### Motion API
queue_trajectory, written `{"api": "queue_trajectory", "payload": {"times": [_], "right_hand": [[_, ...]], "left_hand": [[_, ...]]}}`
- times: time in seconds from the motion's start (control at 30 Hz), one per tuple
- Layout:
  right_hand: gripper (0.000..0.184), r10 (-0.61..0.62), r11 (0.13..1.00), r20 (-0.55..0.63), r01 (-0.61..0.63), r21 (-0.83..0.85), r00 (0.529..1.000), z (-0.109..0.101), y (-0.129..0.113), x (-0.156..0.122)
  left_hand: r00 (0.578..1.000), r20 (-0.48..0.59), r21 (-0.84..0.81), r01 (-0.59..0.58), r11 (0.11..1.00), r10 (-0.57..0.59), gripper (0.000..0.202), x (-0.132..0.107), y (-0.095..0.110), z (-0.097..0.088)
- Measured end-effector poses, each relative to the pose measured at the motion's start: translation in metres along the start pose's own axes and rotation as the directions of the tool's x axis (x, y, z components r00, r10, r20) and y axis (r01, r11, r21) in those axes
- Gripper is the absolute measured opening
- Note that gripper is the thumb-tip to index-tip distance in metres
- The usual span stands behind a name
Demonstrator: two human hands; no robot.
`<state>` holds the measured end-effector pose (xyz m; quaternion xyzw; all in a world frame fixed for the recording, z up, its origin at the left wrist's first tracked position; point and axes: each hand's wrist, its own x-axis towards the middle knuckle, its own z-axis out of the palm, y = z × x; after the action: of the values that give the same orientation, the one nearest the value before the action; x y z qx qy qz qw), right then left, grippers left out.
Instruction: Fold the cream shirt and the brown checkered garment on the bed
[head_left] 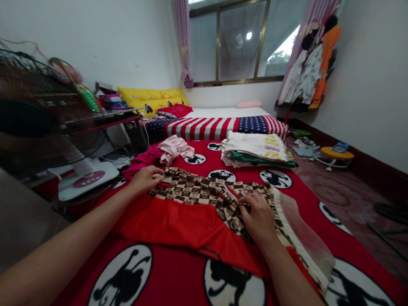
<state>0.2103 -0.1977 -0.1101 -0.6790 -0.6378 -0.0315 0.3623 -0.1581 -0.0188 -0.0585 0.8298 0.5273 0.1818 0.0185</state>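
A brown-and-cream checked garment with a red lower part (191, 199) lies spread on the red bed cover (178, 280) printed with black-and-white round motifs. My left hand (145, 178) pinches the garment's far left edge, fingers closed. My right hand (259, 216) grips the checked cloth near its middle right, fingers curled into the fabric. A sheer pale strip (306, 229) runs along the garment's right side.
A stack of folded clothes (256, 151) sits further up the bed, with a loose pink and magenta pile (165, 153) to the left. An electric fan (47, 123) stands at the left. A striped blanket (219, 126), yellow pillows (149, 98), hanging clothes (314, 68) and a small yellow stool (336, 155) lie beyond.
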Motion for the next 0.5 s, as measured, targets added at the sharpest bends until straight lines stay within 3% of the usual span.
{"api": "queue_trajectory", "payload": {"times": [0.13,0.33,0.43,0.5], "right_hand": [[0.012,-0.059,0.994,-0.011,0.06,0.087,0.998,0.004,0.002,0.0],[0.011,0.02,0.991,0.07,-0.029,0.131,0.997,0.005,0.0,0.0],[0.029,0.048,0.989,0.096,-0.06,0.133,0.994,0.005,-0.003,0.0],[0.04,0.054,0.987,0.098,-0.068,0.142,0.994,0.006,-0.002,0.0]], "left_hand": [[0.987,0.143,-0.001,-0.072,0.997,0.071,0.05,-0.003,-0.016,0.008],[0.989,0.087,0.221,-0.138,0.966,0.121,0.039,-0.006,-0.002,0.016],[0.987,0.074,0.242,-0.157,0.957,0.143,0.034,-0.003,0.007,0.017],[0.996,0.004,0.166,-0.086,0.982,0.087,0.036,0.0,0.01,0.016]]}}
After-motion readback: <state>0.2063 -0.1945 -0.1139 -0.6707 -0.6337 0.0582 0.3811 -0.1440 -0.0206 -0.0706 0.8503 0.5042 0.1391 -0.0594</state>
